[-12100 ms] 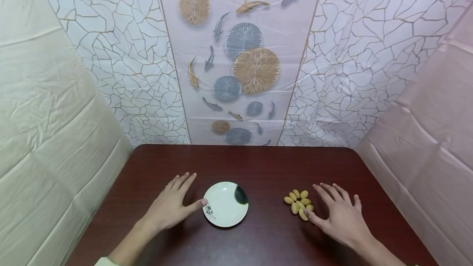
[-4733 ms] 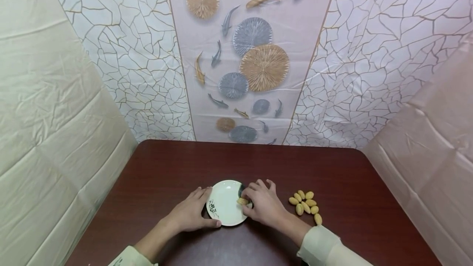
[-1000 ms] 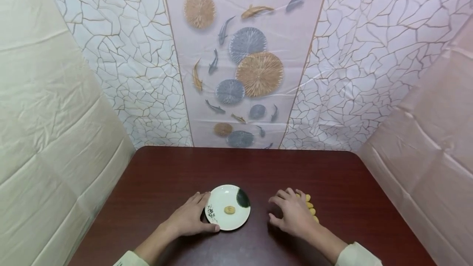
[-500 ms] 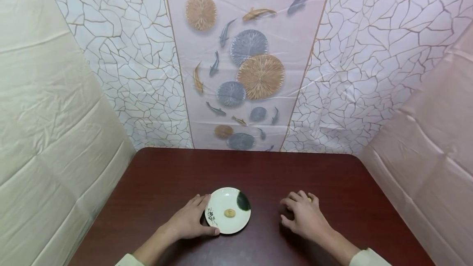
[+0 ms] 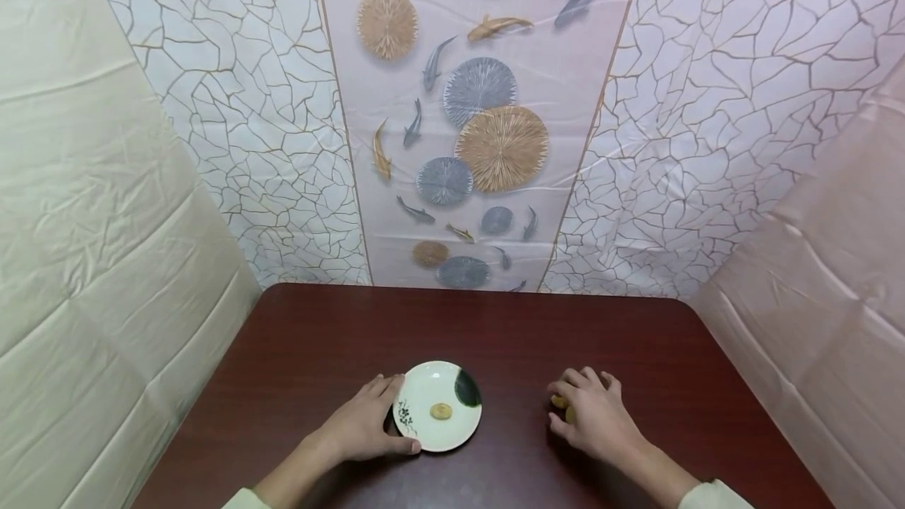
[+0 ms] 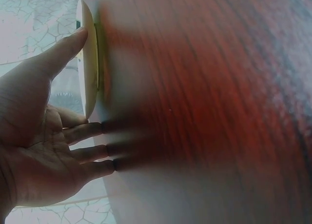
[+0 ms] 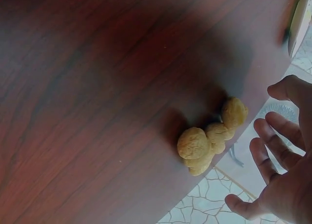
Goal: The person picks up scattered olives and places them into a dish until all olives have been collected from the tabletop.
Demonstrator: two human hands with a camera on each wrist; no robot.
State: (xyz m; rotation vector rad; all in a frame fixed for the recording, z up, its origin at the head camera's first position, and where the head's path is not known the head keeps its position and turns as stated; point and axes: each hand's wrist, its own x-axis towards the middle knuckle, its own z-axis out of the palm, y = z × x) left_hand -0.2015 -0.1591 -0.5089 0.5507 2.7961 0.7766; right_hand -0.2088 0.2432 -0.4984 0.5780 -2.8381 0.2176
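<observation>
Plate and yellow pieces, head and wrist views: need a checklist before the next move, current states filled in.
1. Plate flat on the table: ok.
2. Left hand touching the plate's rim: ok.
3. Piece on the plate away from the rim: ok.
4. Right hand gripping a piece: not ok, fingers apart from the loose pieces in the right wrist view.
5. Loose pieces all countable: cannot tell, they overlap.

PLACE: we see a cloth-walled booth (image 5: 113, 140), building type unclear to us | BACK: printed sheet (image 5: 481, 116) with fish and crackle pattern | SIDES: creased pale sheets (image 5: 92, 297) | INSIDE: dark-red wood-grain table (image 5: 495, 328)
</observation>
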